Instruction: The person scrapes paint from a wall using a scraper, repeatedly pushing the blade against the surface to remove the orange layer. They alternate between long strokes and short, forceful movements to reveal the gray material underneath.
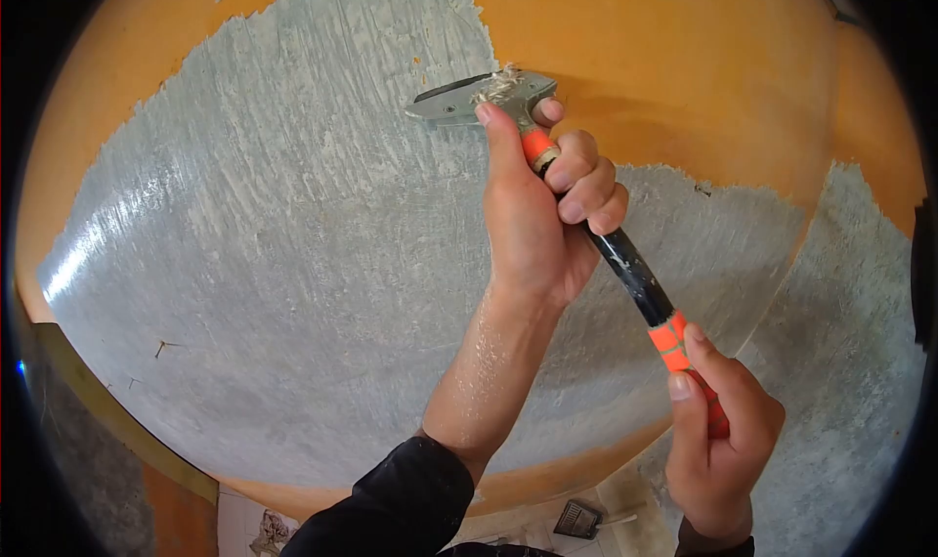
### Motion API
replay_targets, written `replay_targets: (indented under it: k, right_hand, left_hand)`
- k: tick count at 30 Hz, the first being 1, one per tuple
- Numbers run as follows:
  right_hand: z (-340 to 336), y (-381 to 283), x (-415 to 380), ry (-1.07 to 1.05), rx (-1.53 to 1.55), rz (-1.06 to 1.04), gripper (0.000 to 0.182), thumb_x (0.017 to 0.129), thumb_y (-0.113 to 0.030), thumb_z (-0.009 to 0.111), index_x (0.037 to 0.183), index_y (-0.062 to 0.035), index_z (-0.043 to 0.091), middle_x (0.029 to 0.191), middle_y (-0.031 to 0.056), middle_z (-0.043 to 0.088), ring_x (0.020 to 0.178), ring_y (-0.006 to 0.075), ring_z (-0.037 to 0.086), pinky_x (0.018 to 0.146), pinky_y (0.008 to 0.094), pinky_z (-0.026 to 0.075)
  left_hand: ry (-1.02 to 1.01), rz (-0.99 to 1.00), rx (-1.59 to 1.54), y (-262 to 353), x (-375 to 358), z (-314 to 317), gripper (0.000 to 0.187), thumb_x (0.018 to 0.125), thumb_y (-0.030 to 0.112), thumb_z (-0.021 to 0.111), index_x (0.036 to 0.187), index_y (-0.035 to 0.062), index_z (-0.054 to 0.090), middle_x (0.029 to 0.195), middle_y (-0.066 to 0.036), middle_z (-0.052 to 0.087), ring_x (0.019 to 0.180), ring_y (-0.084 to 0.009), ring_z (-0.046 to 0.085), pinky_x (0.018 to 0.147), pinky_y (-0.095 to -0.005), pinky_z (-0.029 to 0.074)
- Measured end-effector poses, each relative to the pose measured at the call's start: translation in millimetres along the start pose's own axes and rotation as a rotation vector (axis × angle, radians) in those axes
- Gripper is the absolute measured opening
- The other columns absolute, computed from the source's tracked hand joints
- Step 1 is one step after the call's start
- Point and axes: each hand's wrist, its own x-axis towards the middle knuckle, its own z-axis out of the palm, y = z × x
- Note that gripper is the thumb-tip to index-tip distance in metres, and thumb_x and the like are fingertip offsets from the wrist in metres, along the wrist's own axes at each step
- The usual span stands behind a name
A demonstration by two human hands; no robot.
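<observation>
A long-handled wall scraper [633, 269] slants across the view, its wide grey head up at the wall and its black handle running down to the right. Curled paint shavings [500, 86] sit on the scraper's head. My left hand [542, 200] is closed around the handle just below the head, the thumb pressed against the head. Lower down, my right hand [728, 415] grips the orange-banded end of the handle. Behind the tool, the wall [322, 225] shows a large grey bared patch with ragged edges against orange paint [664, 59]. Pale dust speckles my left forearm.
A doorway edge [127, 410] borders the wall at lower left. On the floor below lie a dark slotted dustpan-like object [578, 519] and a patch of debris [270, 533]. A wall corner runs down the right side, with another partly bared wall [840, 362] beyond it.
</observation>
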Motion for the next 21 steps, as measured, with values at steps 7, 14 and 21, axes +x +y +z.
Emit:
replay_targets:
  k: [7, 14, 21]
  right_hand:
    - [-7.4, 15.8, -3.3, -0.004, -0.029, -0.048, 0.035, 0.084, 0.002, 0.068, 0.119, 0.0001, 0.067, 0.061, 0.0028, 0.052, 0.049, 0.0114, 0.045, 0.043, 0.0273, 0.033]
    - [-18.2, 8.9, -27.1, -0.063, 0.031, 0.014, 0.032, 0.088, 0.002, 0.063, 0.120, 0.0046, 0.064, 0.070, 0.0090, 0.058, 0.057, 0.0137, 0.050, 0.050, 0.0279, 0.037]
    - [-7.6, 16.2, -30.8, -0.078, 0.067, -0.008, 0.033, 0.088, 0.003, 0.062, 0.121, 0.0046, 0.064, 0.071, 0.0099, 0.059, 0.057, 0.0142, 0.051, 0.050, 0.0275, 0.039]
  left_hand:
    - [0.018, -0.012, 0.005, -6.2, -1.9, 1.9, 0.049, 0.105, 0.056, 0.026, 0.108, 0.0116, 0.048, 0.065, 0.007, 0.033, 0.048, -0.0028, 0.031, 0.043, -0.0211, 0.033]
    - [0.091, -0.010, 0.042, -18.0, -34.6, 4.1, 0.048, 0.104, 0.056, 0.027, 0.109, 0.0129, 0.048, 0.065, 0.007, 0.033, 0.047, -0.0026, 0.029, 0.044, -0.0207, 0.032]
    - [0.151, -0.019, 0.045, -16.9, -39.9, -10.9, 0.049, 0.104, 0.057, 0.027, 0.109, 0.0137, 0.049, 0.063, 0.008, 0.032, 0.046, -0.0025, 0.029, 0.043, -0.0205, 0.031]
